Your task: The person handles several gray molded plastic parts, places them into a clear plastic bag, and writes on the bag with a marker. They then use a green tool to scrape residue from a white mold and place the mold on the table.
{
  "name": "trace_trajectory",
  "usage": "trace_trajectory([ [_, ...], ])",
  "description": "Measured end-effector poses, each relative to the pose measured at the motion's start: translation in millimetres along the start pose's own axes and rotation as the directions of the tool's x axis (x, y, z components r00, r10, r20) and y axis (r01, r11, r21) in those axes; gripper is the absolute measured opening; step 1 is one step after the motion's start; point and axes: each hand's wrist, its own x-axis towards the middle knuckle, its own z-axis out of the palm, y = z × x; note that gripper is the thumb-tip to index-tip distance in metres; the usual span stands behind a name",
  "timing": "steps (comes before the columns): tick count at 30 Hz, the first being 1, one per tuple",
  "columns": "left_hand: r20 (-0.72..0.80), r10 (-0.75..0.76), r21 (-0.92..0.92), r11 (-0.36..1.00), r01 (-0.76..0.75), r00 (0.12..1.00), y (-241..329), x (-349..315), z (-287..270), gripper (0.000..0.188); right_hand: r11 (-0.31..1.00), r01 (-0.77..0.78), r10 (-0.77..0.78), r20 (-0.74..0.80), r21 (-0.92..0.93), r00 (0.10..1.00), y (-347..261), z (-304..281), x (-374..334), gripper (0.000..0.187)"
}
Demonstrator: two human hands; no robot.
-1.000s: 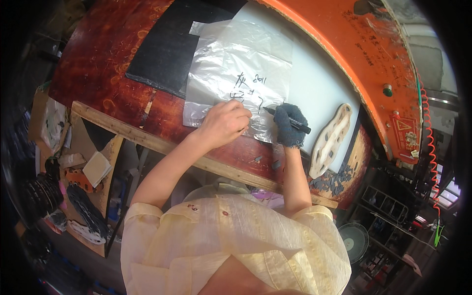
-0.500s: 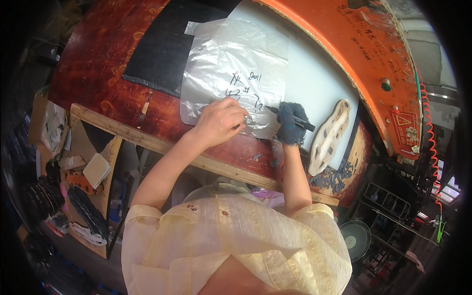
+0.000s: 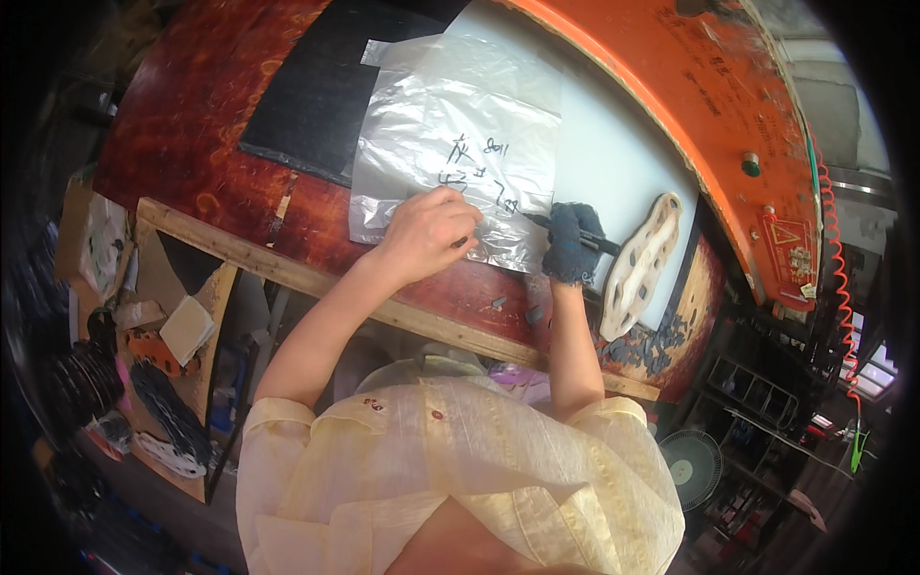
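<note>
A clear plastic bag (image 3: 441,105) with black handwriting on it lies flat across a dark sheet and a white board. My bare left hand (image 3: 431,233) presses on the bag's near part, its fingers curled around a small dark piece I cannot fully make out. In a dark, worn glove, my right hand (image 3: 572,244) grips a black marker pen (image 3: 602,244) at the bag's near right corner. The marker's tip points left toward the last written strokes. Right of that hand lies a long, pale cut-out template (image 3: 640,268) with several oval holes.
Beneath the bag are the black sheet (image 3: 307,105) and the white board (image 3: 613,144), on a worn red table (image 3: 182,125). An orange machine (image 3: 709,105) arches over the far right. Dark scraps (image 3: 661,350) litter the right corner. A shelf with a cardboard box (image 3: 81,240) stands lower left.
More strokes show at the end of the handwriting's lower line. My right hand with the marker has shifted slightly right. The left hand stays nearly in place, and the bag has shifted slightly left.
</note>
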Motion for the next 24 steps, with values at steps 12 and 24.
trace_trajectory([
  [12,0.029,-0.018,-0.011,1.0,0.019,0.999,-1.3,-0.8,-1.8,0.023,0.973,-0.028,0.014,0.063,0.23,0.998,-15.2,14.9,-8.7,0.015],
  [24,0.074,-0.523,-0.183,0.83,0.527,0.849,16.7,7.9,-10.1,0.024,0.704,-0.09,0.119,0.008,0.705,0.993,-27.3,-1.7,0.1,0.022],
])
